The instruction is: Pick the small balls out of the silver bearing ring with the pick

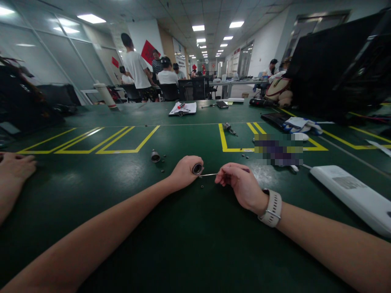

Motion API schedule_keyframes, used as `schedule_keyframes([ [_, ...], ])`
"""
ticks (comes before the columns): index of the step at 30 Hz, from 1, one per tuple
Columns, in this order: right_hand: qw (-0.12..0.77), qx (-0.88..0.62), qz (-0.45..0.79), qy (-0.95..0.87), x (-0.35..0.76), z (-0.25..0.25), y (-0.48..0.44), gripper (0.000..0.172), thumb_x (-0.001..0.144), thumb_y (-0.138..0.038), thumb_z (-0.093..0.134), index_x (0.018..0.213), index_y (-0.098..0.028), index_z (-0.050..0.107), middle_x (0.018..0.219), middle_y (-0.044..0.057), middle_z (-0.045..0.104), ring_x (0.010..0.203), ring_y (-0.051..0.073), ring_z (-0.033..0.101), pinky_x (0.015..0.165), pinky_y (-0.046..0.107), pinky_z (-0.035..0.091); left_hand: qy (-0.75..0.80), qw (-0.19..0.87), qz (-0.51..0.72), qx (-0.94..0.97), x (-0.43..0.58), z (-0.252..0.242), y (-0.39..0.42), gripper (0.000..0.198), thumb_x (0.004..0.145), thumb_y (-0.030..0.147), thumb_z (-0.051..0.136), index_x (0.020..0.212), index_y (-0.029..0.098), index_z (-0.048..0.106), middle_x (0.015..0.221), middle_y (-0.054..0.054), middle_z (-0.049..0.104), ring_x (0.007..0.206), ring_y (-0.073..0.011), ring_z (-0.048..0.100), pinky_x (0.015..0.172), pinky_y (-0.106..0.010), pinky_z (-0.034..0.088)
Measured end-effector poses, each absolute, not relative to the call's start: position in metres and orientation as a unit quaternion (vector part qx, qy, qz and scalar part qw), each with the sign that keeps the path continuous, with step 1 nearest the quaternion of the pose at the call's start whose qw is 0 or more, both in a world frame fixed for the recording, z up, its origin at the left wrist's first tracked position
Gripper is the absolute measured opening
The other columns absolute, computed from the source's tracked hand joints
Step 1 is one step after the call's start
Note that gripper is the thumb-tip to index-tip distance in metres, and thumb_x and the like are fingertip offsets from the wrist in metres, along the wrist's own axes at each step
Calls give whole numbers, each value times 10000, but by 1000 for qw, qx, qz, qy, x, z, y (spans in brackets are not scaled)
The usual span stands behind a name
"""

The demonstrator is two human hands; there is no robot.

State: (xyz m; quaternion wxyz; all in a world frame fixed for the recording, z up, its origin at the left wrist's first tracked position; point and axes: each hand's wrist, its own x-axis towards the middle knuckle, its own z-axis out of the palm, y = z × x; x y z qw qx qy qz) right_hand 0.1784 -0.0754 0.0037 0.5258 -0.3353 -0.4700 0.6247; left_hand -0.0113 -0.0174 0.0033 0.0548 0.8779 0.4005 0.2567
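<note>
My left hand (185, 173) is wrapped round a hollow metal cylinder (197, 169), its open end turned to the right. My right hand (240, 183), with a pale watch band at the wrist, is closed on a thin metal rod (209, 175). The rod's tip reaches the lower edge of the cylinder; whether it touches is too small to tell. Its other end is hidden in my fingers. Just below lies a small nut (202, 186). Left of my left hand a metal cup-shaped part (155, 156) rests among several tiny pieces.
A metal part with a spindle (229, 129) lies inside yellow tape lines. To the right are a white elongated device (351, 195) and a cloth (302, 125). Farther back sit a notepad (183, 108) and a phone (222, 104). Another person's hand (16, 167) rests at left.
</note>
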Motion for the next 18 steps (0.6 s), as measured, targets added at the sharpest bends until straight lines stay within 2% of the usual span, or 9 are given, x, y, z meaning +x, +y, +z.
schedule_keyframes([
  [9, 497, -359, 582, -534, 178, 4, -79, 186, 808, -228, 545, 662, -175, 648, 649, 9, 645, 626, 140, 549, 619, 291, 391, 395, 64, 261, 879, -11, 4, -19, 118, 772, 201, 546, 668, 167, 503, 632, 28, 514, 604, -120, 483, 601, -253, 370],
  [14, 529, -345, 554, -542, 179, 1, -78, 210, 829, -224, 515, 664, -186, 637, 662, 9, 637, 650, 147, 554, 623, 293, 407, 383, 73, 263, 882, -10, 5, -19, 112, 755, 192, 556, 660, 162, 505, 621, 30, 505, 587, -113, 473, 582, -242, 356],
  [18, 518, -330, 518, -596, 180, 4, -80, 183, 854, -257, 519, 755, -194, 660, 759, 17, 643, 709, 153, 559, 636, 293, 426, 385, 77, 259, 882, -9, 5, -19, 90, 737, 169, 554, 659, 163, 510, 619, 31, 510, 584, -111, 477, 575, -236, 351],
])
